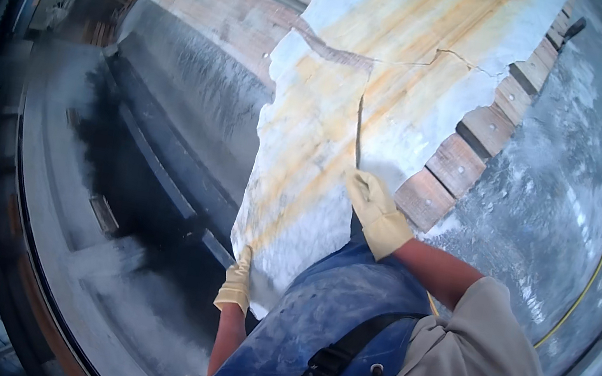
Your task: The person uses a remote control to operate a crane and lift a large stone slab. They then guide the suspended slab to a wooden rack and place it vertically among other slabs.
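A broken piece of stone slab (293,179), white with yellow-orange streaks, lies in front of me with its near end jutting toward my blue apron (345,305). My left hand (235,285), in a cream glove, grips its near left edge, thumb on top and fingers hidden beneath. At its right edge, beside a dark open crack, my gloved right hand (376,209) is closed over the rim; the fingertips are partly hidden. The larger part of the slab (425,97) adjoins it to the right and beyond, with a gap and a thin crack between.
Wooden planks (218,13) support the slab, and block-like plank ends (456,165) stick out on its right. To the left drops a grey sloping side above a dark wet trough (149,203). A yellow hose (576,298) lies on the wet grey floor at right.
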A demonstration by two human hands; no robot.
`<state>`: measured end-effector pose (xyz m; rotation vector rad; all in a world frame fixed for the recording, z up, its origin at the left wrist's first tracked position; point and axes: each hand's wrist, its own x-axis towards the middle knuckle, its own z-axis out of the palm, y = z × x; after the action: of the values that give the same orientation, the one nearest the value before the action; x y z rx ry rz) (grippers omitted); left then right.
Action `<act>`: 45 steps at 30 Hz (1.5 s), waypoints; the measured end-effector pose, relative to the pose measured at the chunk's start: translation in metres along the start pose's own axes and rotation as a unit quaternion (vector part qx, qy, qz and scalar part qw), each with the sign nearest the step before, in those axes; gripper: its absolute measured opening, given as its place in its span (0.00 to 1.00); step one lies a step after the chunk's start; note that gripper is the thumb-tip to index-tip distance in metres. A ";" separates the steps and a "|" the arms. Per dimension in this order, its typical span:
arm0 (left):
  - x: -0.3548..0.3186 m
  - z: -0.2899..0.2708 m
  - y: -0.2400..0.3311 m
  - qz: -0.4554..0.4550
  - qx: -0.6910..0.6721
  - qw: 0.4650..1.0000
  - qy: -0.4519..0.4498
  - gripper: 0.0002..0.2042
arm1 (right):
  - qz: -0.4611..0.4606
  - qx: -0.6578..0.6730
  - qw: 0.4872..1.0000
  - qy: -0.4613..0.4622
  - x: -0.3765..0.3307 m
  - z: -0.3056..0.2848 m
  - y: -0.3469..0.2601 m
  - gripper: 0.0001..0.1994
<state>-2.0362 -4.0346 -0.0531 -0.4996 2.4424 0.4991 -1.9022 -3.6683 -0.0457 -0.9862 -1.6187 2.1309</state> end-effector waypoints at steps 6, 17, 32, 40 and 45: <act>0.015 -0.033 0.001 -0.005 -0.018 0.999 -0.040 0.49 | 0.231 0.115 0.966 0.032 0.000 0.004 0.057 0.26; 0.038 -0.028 0.004 -0.027 -0.089 0.989 -0.112 0.51 | -0.004 -0.317 0.937 -0.144 0.025 0.045 0.050 0.33; 0.170 0.000 -0.018 0.042 -0.123 0.963 -0.237 0.43 | 0.263 -0.218 0.939 -0.043 0.035 0.092 0.003 0.44; 0.181 -0.005 0.171 0.209 -0.082 0.930 -0.293 0.44 | 0.175 -0.269 0.945 -0.063 0.031 0.072 0.042 0.47; 0.213 0.015 0.204 0.288 -0.004 0.874 -0.392 0.38 | 0.306 -0.158 0.938 -0.020 0.040 0.083 0.030 0.50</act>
<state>-2.2830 -3.9027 -0.1476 0.4068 1.7408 0.7686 -1.9812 -3.7145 -0.0765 -1.7533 -1.8972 2.2953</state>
